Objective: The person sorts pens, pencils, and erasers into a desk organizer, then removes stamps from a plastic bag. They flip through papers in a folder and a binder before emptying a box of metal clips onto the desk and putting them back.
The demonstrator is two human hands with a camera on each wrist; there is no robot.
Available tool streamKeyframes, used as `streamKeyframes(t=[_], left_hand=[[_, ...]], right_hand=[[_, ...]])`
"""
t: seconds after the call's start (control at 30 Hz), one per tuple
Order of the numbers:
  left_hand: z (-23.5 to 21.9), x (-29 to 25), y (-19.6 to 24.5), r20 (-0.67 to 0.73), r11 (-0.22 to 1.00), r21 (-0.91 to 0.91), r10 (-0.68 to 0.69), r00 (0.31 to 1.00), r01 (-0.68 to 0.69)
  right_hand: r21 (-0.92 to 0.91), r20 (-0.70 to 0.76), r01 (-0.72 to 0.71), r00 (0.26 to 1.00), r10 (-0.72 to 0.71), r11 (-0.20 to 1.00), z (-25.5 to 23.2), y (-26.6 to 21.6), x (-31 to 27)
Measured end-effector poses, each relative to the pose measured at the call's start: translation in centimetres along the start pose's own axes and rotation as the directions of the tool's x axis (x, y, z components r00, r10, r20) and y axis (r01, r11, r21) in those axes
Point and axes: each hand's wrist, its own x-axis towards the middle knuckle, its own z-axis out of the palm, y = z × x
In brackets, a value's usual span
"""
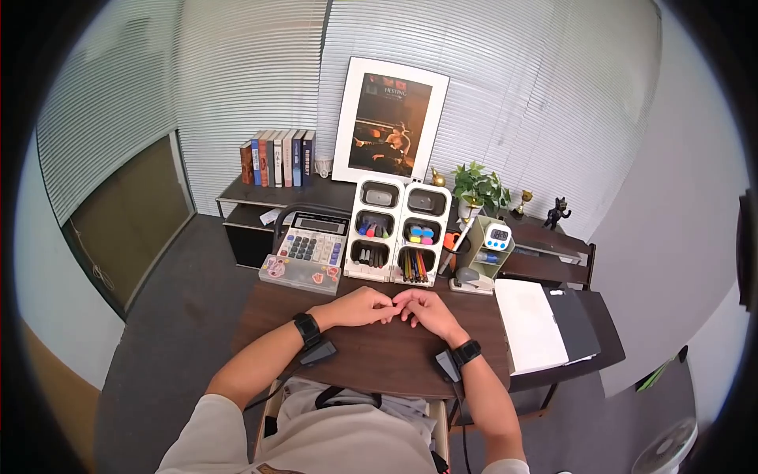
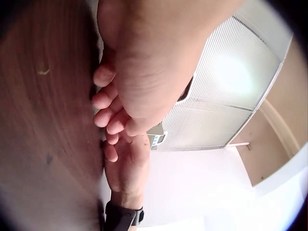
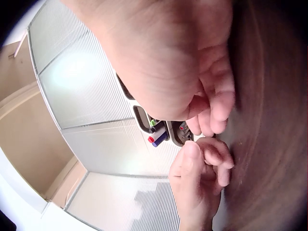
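My left hand (image 1: 362, 307) and right hand (image 1: 430, 314) meet low over the brown desk (image 1: 371, 355), fingertips right at each other. Loosely curled fingers show on both, and nothing sits between them. In the left wrist view the left fingers (image 2: 102, 99) hang close beside the wood, with the right hand (image 2: 129, 161) beyond. From the right wrist, the left hand's thumb (image 3: 191, 156) appears near the right fingers (image 3: 222, 103). Just behind the hands stands a white organizer (image 1: 392, 272) holding markers (image 1: 371, 229), highlighters (image 1: 421, 235) and pencils (image 1: 414, 265).
Left of the organizer lie a calculator (image 1: 312, 246) and a clear sticker-covered case (image 1: 300, 274). To its right are a stapler (image 1: 472, 279), a digital timer (image 1: 497, 235) on a green holder, and an open folder with white paper (image 1: 530, 324). Books (image 1: 278, 158) and a framed poster (image 1: 391, 118) stand behind.
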Motion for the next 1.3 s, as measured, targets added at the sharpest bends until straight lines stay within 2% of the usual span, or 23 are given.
streamKeyframes(t=[0.2,1.3], left_hand=[[-0.31,0.11,-0.66,0.000,0.998,-0.060,0.009,1.000,-0.009],[-0.48,-0.03,0.08,0.021,0.998,-0.051,-0.037,0.999,0.038]], right_hand=[[-0.021,-0.001,0.002,1.000,-0.002,1.000,0.22,-0.13,-0.03],[-0.014,0.006,0.004,1.000,-0.004,1.000,0.20,-0.05,0.11]])
